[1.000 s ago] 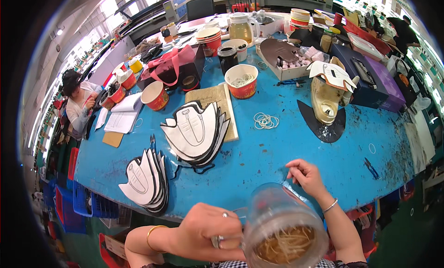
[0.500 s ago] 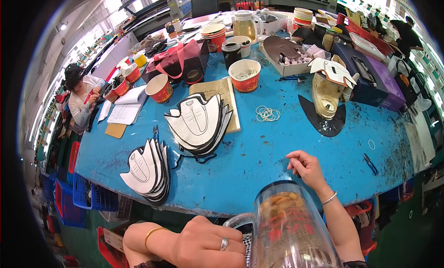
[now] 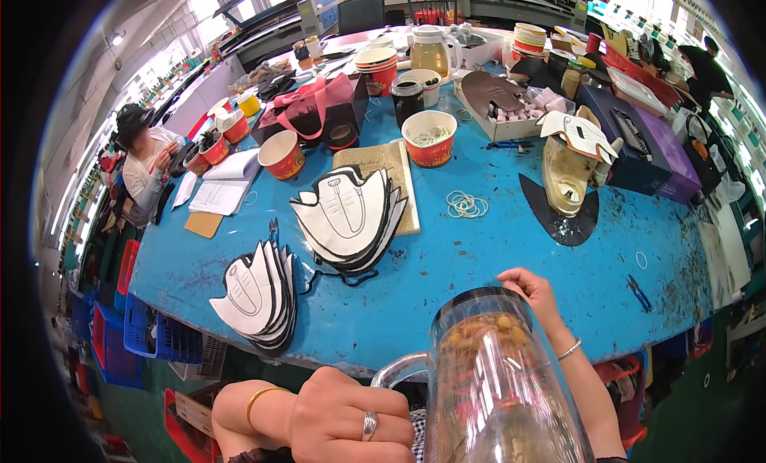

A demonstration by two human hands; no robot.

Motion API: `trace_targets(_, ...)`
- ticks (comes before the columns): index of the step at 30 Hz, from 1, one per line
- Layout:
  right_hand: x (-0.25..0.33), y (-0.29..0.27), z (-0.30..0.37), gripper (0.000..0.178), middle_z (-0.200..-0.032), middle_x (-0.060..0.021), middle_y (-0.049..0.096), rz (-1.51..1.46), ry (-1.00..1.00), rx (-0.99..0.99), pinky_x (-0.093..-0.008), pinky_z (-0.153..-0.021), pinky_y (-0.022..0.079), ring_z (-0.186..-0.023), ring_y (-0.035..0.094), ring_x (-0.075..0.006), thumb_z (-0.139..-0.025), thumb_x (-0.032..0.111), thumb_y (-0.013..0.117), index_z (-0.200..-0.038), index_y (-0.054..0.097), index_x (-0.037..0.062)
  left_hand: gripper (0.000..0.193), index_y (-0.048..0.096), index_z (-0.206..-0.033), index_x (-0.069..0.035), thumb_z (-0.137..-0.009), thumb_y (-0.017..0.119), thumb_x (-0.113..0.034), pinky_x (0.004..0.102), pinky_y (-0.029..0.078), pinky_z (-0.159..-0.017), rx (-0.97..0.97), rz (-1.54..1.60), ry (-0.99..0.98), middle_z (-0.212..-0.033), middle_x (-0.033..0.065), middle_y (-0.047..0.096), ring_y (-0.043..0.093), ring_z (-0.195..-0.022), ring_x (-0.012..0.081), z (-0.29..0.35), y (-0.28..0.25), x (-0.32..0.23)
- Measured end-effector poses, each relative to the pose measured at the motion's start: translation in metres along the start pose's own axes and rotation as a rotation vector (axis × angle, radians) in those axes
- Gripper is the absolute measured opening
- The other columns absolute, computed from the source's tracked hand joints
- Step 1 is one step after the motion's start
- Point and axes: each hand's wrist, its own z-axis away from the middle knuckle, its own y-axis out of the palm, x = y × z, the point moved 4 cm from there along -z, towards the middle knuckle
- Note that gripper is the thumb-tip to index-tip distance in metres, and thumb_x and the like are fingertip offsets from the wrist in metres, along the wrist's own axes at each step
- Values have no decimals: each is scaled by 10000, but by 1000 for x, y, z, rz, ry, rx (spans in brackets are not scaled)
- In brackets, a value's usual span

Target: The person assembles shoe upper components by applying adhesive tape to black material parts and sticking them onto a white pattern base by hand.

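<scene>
Close to me, a large clear drinking mug [image 3: 499,383] with a dark rim tilts toward me. Pale brownish liquid and yellowish pieces show inside, and red print marks its wall. The fingers of my left hand [image 3: 343,419] are wrapped round its handle. Beyond the mug, my right hand [image 3: 535,297] rests by the blue table [image 3: 447,271] with fingers curled together. No object shows in it, though the mug hides part of that hand. Two stacks of white shoe-upper pieces with black edging, a larger stack [image 3: 343,215] and a smaller stack [image 3: 247,291], lie to the left.
Loose rubber bands [image 3: 467,205] lie mid-table, below a red paper bowl [image 3: 429,148] of bands. A shoe last [image 3: 565,176] stands on a black piece at right, with snips [image 3: 638,294] nearer me. A glass pitcher [image 3: 428,52] stands far back. Another person [image 3: 148,160] sits at left.
The mug has risen slightly and tilted further, its contents shifting toward its far end. My right hand has drawn slightly right, partly behind the mug. The view has shifted a little.
</scene>
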Motion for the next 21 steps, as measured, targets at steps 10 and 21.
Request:
trace_targets(10,4,1,0,162,-754,-10,667,52,-63,-6,-202,-539,436,-601,540,-43,-955,89,546,-1044,665,25,65,608,-706,-28,-725,666,-6,239,358,-340,-88,-63,31,-683,52,609,588,-546,166,2,-4,-3)
trace_targets(21,4,2,0,166,-755,-9,665,-5,22,-9,-197,-527,426,-599,544,-40,-960,99,543,-1046,666,28,72,621,-696,-51,-735,673,-21,237,327,-332,-77,-106,38,-694,48,629,602,-556,163,3,-8,0)
